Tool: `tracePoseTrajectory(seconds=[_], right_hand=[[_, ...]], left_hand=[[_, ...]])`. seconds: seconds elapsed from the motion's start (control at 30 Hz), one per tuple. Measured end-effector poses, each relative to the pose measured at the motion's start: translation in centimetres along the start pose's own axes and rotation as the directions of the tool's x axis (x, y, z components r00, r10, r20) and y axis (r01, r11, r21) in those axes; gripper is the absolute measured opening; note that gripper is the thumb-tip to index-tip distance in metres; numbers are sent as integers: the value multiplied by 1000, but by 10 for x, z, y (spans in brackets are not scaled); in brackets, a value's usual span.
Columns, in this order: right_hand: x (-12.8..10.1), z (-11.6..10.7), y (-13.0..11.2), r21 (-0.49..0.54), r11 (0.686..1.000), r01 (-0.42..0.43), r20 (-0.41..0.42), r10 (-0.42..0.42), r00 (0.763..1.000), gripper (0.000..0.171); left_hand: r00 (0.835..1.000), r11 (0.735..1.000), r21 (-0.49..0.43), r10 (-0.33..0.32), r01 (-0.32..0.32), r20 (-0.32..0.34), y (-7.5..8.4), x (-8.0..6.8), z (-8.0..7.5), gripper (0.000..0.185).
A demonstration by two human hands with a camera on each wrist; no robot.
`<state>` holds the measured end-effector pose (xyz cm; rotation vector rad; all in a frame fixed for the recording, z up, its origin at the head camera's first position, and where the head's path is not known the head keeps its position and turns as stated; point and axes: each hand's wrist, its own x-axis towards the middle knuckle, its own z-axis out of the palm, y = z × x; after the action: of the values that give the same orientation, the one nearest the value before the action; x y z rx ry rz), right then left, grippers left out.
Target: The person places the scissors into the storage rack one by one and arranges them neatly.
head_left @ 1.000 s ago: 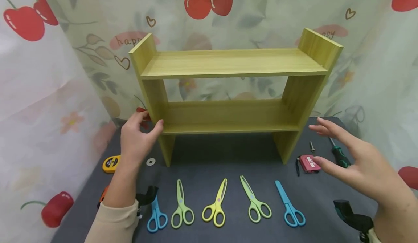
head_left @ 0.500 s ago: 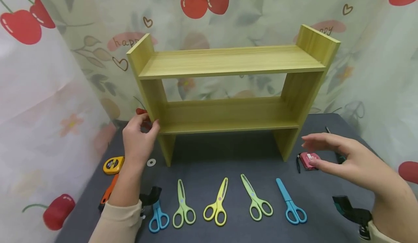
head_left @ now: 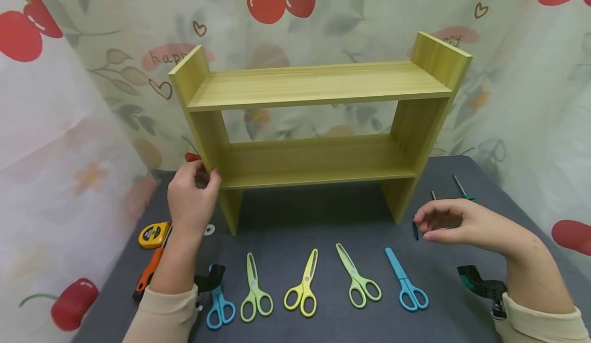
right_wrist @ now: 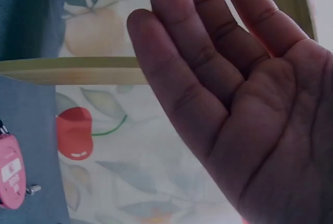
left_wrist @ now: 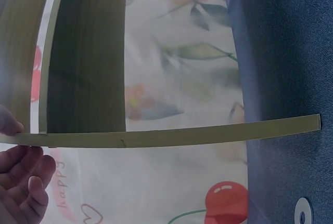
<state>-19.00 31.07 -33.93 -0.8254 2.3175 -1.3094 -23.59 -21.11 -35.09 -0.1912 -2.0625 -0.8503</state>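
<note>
Pinching the left board point(head_left: 211, 135) of the wooden shelf point(head_left: 309, 84) low down with the left hand point(head_left: 190, 197), with the thumb on the inner side and the other fingers on the outer side. Holding nothing with the right hand point(head_left: 454, 222), with fingers loosely bent, in the air to the right of the right board point(head_left: 415, 127).

See the wooden shelf upright at the back of the worktop point(head_left: 323, 330), with two flat boards going across and two tall sides. Find a cloth point(head_left: 360, 40) behind, with red cherries on it.

Near the left arm, see a yellow tape measure point(head_left: 152, 235), an orange screwdriver point(head_left: 150, 270) just beside it and a little white ring point(head_left: 210, 229) close to the wood. Past the right hand, see part of a green screwdriver point(head_left: 460, 188) and the top of a small bolt point(head_left: 433, 195). Spot a pink tape measure point(right_wrist: 10, 172) in the right wrist view, mostly hidden by the right hand in the head view.

Along the front, count five scissors in a row, from left to right: blue point(head_left: 220, 304), partly covered by a black strap point(head_left: 210, 280), then green point(head_left: 252, 294), yellow point(head_left: 303, 289), green point(head_left: 356, 281) and blue point(head_left: 405, 285).
</note>
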Motion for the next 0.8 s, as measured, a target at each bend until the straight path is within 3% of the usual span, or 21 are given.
tracePoseTrajectory(seconds=[0.27,0.5,0.8], right_hand=[[3,6,8,96,995,2,58,-8,998,26],[-10,18,22,147,987,56,-6,-56,998,28],[-23,42,32,162,986,-45,-89,60,994,23]], left_hand=[[999,999,-15,42,-42,-22,-3,-1,1,15],[996,997,-1,79,-79,-51,-3,-1,4,14],[989,992,-6,128,-129,-70,-7,0,4,12]])
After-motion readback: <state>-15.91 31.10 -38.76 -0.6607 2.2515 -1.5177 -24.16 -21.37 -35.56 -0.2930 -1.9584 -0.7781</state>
